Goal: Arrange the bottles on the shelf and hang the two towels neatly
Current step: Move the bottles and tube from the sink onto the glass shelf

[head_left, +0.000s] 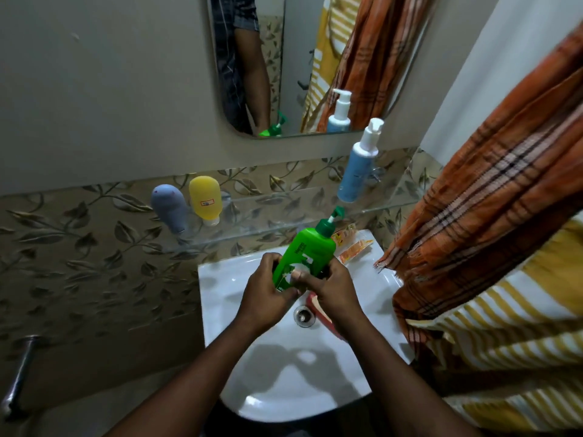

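Head view: nearest, over the white sink [220,279], both grips are clamped on the green pump bottle [307,247]. The left grip [268,288] curls round its lower body from 9 o'clock. The right grip [334,285] holds it from 3 o'clock, thumb across the label. The bottle tilts, pump toward 1 o'clock, and is not yet on the shelf.

My judgement: bring it upright and set it base first on the bare glass shelf [268,216] at 12 o'clock. The gap between the yellow tube [205,198] and the blue pump bottle [358,165] looks right; land it softly, since glass is slick.

Orange sachets [350,247] lie on the sink rim at 2 o'clock. At 3 o'clock hang the bunched orange checked towel [489,190] and yellow striped towel [520,326]. Farthest are the leaf-patterned tiles [79,263] and the mirror [299,74].
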A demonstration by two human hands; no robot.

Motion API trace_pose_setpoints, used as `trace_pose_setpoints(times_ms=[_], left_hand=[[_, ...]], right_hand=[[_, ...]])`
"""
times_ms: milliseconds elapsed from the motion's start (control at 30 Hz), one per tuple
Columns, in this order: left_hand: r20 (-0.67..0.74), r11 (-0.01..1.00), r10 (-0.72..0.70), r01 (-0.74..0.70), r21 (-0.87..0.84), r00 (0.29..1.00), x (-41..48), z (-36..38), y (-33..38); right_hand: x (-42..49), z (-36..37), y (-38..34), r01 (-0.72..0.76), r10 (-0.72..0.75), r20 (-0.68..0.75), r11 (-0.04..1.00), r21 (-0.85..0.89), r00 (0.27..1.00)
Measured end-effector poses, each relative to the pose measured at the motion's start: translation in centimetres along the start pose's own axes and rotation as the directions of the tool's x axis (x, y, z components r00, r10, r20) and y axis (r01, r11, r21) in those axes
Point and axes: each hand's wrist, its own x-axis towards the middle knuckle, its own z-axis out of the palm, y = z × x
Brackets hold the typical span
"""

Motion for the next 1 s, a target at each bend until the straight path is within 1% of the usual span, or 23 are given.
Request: trace_pose_setpoints(times_ms=[67, 133, 333, 500, 600, 700, 767, 867, 933, 1000], left_hand=[[-0.009, 0.999, 0.003, -0.003, -0.048, 1.0, -0.1, 0.6, 1.2], [-0.022, 0.996, 0.031, -0.032, -0.078, 0.999, 0.0, 1.3, 2.4], [-0.066, 0.984, 0.123, -0.131, -0.124, 0.99, 1.4, 3.0, 6.7], [-0.053, 0.971, 0.237, -0.238, -0.012, 0.97, 4.0, 3.8, 10.7], [-0.058, 0.947, 0.32, -0.318, 0.041, 0.946, 6.6, 4.0, 12.7], [-0.047, 0.926, 0.374, -0.369, 0.079, 0.926, 9.0, 4.3, 14.6], [-0.042, 0.923, 0.381, -0.377, 0.082, 0.924, 10.2, 4.5, 15.5], [-0.122, 0.937, 0.346, -0.337, 0.089, 0.93, 11.6, 4.7, 15.9], [-0.179, 0.948, 0.309, -0.286, 0.142, 0.934, 12.5, 4.9, 15.8], [-0.179, 0.947, 0.279, -0.24, 0.214, 0.943, 13.4, 5.1, 16.0]], right_hand=[[-0.6, -0.7, -1.0, 0.037, -0.037, -0.023, 0.999, -0.014, 0.999], [-1.1, -1.5, -2.1, 0.07, -0.07, -0.056, 0.998, 0.008, 0.996], [-0.6, -4.2, -4.9, 0.157, -0.16, -0.107, 0.987, -0.037, 0.981], [1.4, -6.1, -8.5, 0.225, -0.241, -0.184, 0.969, -0.106, 0.953], [2.8, -7.4, -11.4, 0.274, -0.289, -0.223, 0.957, -0.098, 0.931], [4.0, -8.6, -13.7, 0.306, -0.314, -0.276, 0.949, -0.074, 0.908], [4.6, -9.3, -14.5, 0.323, -0.332, -0.31, 0.943, -0.079, 0.891], [5.4, -10.2, -15.3, 0.348, -0.361, -0.356, 0.932, -0.102, 0.862], [6.0, -10.8, -15.6, 0.345, -0.359, -0.371, 0.933, -0.105, 0.856], [6.6, -11.2, -15.9, 0.329, -0.345, -0.375, 0.938, -0.107, 0.86]])
